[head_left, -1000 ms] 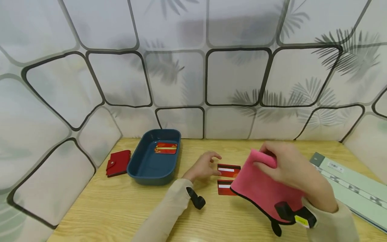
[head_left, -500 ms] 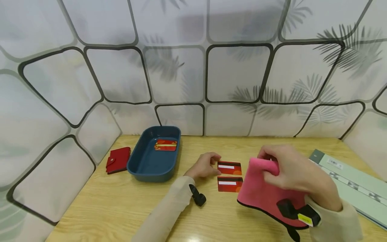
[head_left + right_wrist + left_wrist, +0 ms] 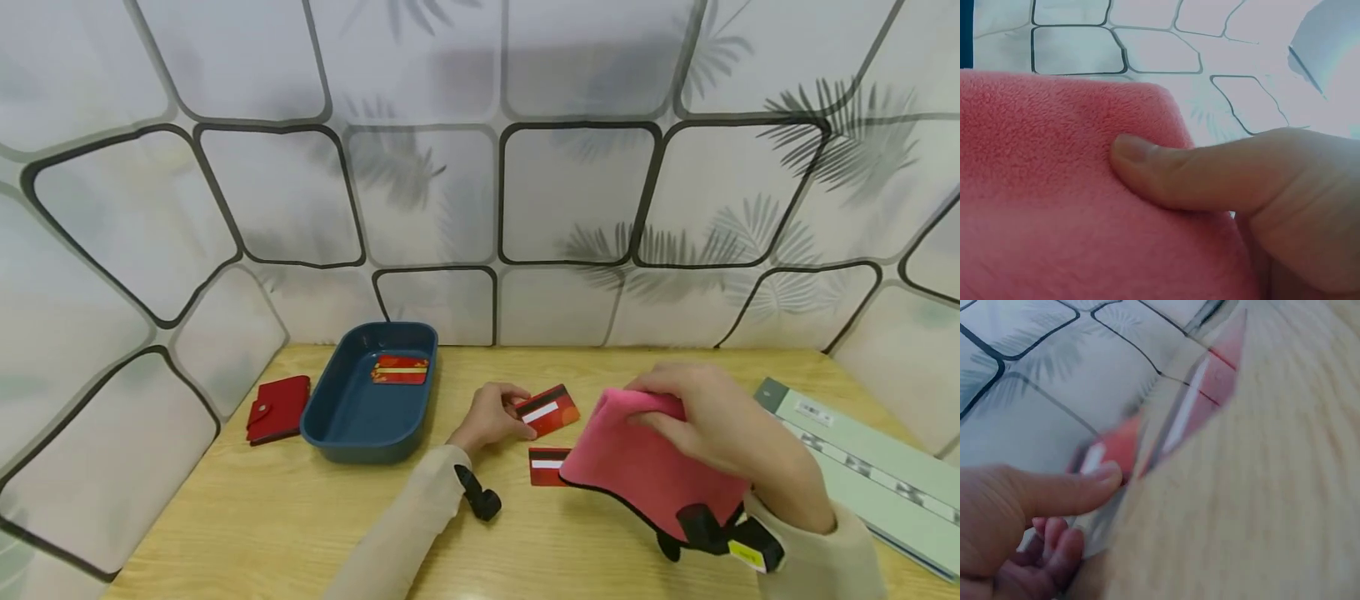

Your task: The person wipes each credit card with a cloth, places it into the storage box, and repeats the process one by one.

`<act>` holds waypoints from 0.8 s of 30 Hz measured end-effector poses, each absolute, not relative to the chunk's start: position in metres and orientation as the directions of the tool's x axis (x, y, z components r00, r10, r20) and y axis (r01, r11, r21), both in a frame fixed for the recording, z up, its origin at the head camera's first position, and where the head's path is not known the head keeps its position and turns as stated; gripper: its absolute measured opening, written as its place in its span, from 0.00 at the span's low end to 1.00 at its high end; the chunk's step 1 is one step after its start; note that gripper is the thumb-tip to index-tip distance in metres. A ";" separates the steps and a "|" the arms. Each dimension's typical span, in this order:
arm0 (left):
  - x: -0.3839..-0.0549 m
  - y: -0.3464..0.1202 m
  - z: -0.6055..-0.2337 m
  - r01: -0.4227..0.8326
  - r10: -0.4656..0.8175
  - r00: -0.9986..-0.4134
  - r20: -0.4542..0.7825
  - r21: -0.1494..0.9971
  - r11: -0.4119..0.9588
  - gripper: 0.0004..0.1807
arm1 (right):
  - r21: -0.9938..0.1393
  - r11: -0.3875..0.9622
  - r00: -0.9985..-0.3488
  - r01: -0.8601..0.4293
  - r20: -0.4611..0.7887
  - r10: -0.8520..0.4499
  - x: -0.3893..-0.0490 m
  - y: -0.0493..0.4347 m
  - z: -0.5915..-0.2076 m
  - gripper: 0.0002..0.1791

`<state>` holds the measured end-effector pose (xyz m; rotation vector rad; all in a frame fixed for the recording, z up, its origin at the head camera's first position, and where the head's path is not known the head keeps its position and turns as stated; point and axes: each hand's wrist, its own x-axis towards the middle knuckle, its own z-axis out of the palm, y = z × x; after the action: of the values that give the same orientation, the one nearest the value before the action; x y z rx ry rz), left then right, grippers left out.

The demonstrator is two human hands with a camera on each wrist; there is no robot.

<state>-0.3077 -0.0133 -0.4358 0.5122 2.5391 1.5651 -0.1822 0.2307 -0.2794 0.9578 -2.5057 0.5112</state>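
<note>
Plainly, the left hand [image 3: 491, 415] holds a red card [image 3: 551, 412], pinching it near its left end, with the thumb on the side towards the person. The card slants upward away from the thumb; whether any edge touches the surface [image 3: 225, 533], I cannot tell. It looks light, thin and stiff, with a slick face, so it should handle best by opposite edges or by 1 end, where a light pinch is enough.

The right hand [image 3: 705, 408] grips a pink cloth [image 3: 652, 467] at its folded upper edge, thumb pressed into the pile, and the rest hangs below the fingers with a black border along the bottom. It looks soft, fuzzy and limp, likely very light and easy to hold, though apt to sag away from the grip; a bunched fold is the sure place to take it.

Between the 2 hands, nearer the person than the pinched card, a second red card [image 3: 546, 467] lies flat, its right end hidden by the cloth. Being flat, it would probably need a fingertip under an edge.

Left of the left hand stands a blue tray [image 3: 367, 454] with 1 gold-striped card [image 3: 400, 370] inside, towards its far end. Beyond that, farther left, lies a red wallet [image 3: 279, 408] with a snap. Right of the right hand rests a pale green box [image 3: 870, 467].
</note>
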 end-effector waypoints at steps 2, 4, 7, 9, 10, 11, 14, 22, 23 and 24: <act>-0.307 -0.014 -0.436 0.179 0.295 -0.954 0.059 0.898 0.401 0.22 | -0.182 0.698 -0.679 -0.693 0.492 -0.545 -0.182 0.230 -0.280 0.13; -0.306 -0.015 -0.436 0.142 0.254 -0.966 0.042 0.909 0.392 0.17 | -0.188 0.698 -0.682 -0.691 0.490 -0.544 -0.183 0.228 -0.279 0.13; -0.305 -0.018 -0.436 0.096 0.208 -0.978 0.020 0.928 0.361 0.10 | -0.210 0.706 -0.702 -0.676 0.474 -0.531 -0.183 0.225 -0.278 0.14; -0.303 -0.020 -0.436 0.079 0.182 -0.983 0.015 0.933 0.352 0.06 | -0.204 0.719 -0.711 -0.664 0.468 -0.524 -0.184 0.221 -0.278 0.15; -0.302 -0.021 -0.435 0.070 0.169 -0.986 0.011 0.936 0.345 0.06 | -0.196 0.729 -0.717 -0.656 0.465 -0.520 -0.184 0.219 -0.278 0.15; -0.301 -0.022 -0.433 0.064 0.155 -0.988 0.012 0.939 0.337 0.05 | -0.184 0.737 -0.718 -0.650 0.465 -0.517 -0.185 0.218 -0.278 0.15; -0.299 -0.024 -0.424 0.065 0.122 -0.992 0.028 0.948 0.312 0.06 | -0.154 0.756 -0.719 -0.637 0.472 -0.510 -0.187 0.214 -0.279 0.16; -0.290 -0.021 -0.379 0.089 0.230 -0.972 0.054 0.986 0.141 0.13 | -0.123 0.784 -0.728 -0.608 0.482 -0.488 -0.187 0.208 -0.285 0.17; -0.287 -0.018 -0.375 0.093 0.246 -0.967 0.062 0.989 0.114 0.13 | -0.122 0.795 -0.736 -0.594 0.482 -0.476 -0.187 0.208 -0.287 0.16; -0.284 -0.014 -0.372 0.093 0.259 -0.963 0.068 0.992 0.086 0.13 | -0.116 0.802 -0.737 -0.585 0.489 -0.467 -0.187 0.208 -0.288 0.15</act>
<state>-0.2837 -0.0144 -0.3716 0.3624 2.2184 2.0111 -0.1870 0.2076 -0.2885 0.7869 -2.5451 0.3646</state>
